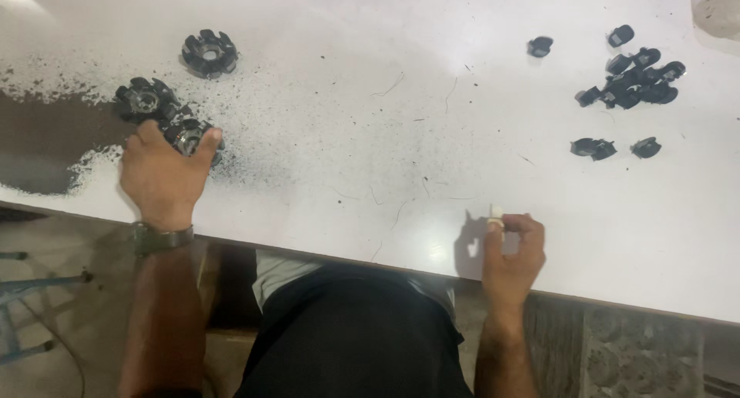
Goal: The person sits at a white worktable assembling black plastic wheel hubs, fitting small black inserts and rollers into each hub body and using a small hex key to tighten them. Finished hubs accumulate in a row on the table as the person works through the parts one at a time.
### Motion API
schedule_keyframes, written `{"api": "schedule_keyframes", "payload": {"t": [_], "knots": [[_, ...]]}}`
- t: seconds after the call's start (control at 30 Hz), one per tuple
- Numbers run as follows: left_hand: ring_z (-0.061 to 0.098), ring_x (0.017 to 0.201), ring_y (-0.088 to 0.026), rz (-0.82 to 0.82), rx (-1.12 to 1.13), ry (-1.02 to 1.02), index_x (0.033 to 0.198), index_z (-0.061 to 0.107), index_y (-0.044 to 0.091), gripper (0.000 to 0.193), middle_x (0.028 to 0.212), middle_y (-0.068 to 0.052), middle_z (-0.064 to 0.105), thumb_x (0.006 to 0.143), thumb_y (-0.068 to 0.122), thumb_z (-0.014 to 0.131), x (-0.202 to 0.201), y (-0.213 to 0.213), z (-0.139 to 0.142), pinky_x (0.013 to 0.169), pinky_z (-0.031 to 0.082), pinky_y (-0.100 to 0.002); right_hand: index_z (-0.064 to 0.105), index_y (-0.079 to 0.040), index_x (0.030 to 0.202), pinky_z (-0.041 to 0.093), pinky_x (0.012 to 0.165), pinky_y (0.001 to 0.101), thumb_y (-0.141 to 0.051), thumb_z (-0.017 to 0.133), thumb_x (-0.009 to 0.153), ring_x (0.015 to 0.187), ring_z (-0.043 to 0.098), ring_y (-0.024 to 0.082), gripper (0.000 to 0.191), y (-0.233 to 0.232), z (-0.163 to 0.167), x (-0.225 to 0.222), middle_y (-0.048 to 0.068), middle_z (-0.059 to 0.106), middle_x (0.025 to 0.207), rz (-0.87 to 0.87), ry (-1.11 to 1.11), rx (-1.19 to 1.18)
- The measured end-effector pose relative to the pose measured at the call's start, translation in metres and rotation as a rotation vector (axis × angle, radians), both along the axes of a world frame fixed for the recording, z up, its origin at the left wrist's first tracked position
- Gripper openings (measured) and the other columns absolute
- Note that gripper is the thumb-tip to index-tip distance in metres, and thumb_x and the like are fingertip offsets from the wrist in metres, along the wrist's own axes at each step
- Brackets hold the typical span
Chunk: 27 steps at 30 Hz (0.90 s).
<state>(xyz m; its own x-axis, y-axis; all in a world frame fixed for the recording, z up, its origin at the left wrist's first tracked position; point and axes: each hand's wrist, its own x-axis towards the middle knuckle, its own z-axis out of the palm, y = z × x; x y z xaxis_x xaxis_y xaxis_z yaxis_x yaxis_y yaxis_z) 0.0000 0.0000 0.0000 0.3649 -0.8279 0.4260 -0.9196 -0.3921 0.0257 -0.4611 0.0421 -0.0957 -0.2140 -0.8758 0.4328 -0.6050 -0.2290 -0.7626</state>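
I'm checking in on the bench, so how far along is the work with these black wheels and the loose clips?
Looks done: two black toothed wheels sit apart at the table's far left. In hand: the left hand grips a third wheel; the right hand pinches a small white piece. Left: a pile of small black clips waits untouched at far right.
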Motion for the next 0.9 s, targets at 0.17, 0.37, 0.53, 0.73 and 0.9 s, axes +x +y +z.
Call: {"api": "schedule_keyframes", "payload": {"t": [0.17, 0.37, 0.53, 0.73, 0.9], "knots": [[0.063, 0.107, -0.039, -0.314, 0.146, 0.023, 0.135, 0.060, -0.001, 0.073, 0.112, -0.022, 0.065, 0.086, 0.050, 0.080, -0.043, -0.010, 0.008, 0.087, 0.054, -0.051, 0.061, -0.003, 0.109, 0.043, 0.120, 0.0537, -0.003, 0.066, 0.096, 0.092, 0.066, 0.020, 0.013, 0.001, 0.011, 0.012, 0.008, 0.065, 0.099, 0.080, -0.015, 0.004], [0.062, 0.118, -0.020, -0.729, 0.844, 0.572, 0.157, 0.031, 0.010, 0.092, 0.128, -0.006, 0.067, 0.078, 0.029, 0.075, -0.118, -0.009, 0.012, 0.110, 0.049, -0.041, 0.061, -0.003, 0.110, 0.043, 0.122, 0.0530, -0.005, 0.067, 0.098, 0.092, 0.066, 0.018, 0.014, 0.001, 0.010, 0.022, 0.007, 0.065, 0.095, 0.103, -0.077, 0.025], [0.039, 0.143, -0.036, -1.182, 0.761, 0.488, 0.160, 0.027, 0.007, 0.099, 0.156, -0.022, 0.040, 0.077, 0.021, 0.080, -0.147, 0.003, 0.016, 0.111, 0.032, -0.054, 0.061, -0.003, 0.111, 0.041, 0.122, 0.0523, -0.006, 0.066, 0.098, 0.103, 0.066, 0.019, 0.014, 0.006, 0.013, 0.036, 0.007, 0.065, 0.102, 0.155, -0.090, 0.057], [0.046, 0.140, -0.036, -1.259, 0.272, 0.611, 0.133, 0.055, 0.009, 0.060, 0.150, -0.021, 0.048, 0.079, 0.019, 0.076, -0.155, 0.028, 0.014, 0.112, 0.041, -0.051, 0.059, -0.003, 0.115, 0.041, 0.123, 0.0525, -0.005, 0.064, 0.099, 0.107, 0.067, 0.023, 0.017, 0.007, 0.015, 0.043, 0.010, 0.068, 0.108, 0.227, -0.150, 0.026], [0.052, 0.134, -0.035, -1.170, 0.125, 0.367, 0.103, 0.066, 0.008, 0.022, 0.135, -0.016, 0.055, 0.083, 0.013, 0.074, -0.185, 0.025, -0.006, 0.107, 0.046, -0.052, 0.058, -0.005, 0.111, 0.042, 0.123, 0.0531, -0.005, 0.065, 0.096, 0.108, 0.068, 0.025, 0.016, 0.004, 0.016, 0.067, 0.011, 0.066, 0.108, 0.311, -0.160, 0.024]]}}
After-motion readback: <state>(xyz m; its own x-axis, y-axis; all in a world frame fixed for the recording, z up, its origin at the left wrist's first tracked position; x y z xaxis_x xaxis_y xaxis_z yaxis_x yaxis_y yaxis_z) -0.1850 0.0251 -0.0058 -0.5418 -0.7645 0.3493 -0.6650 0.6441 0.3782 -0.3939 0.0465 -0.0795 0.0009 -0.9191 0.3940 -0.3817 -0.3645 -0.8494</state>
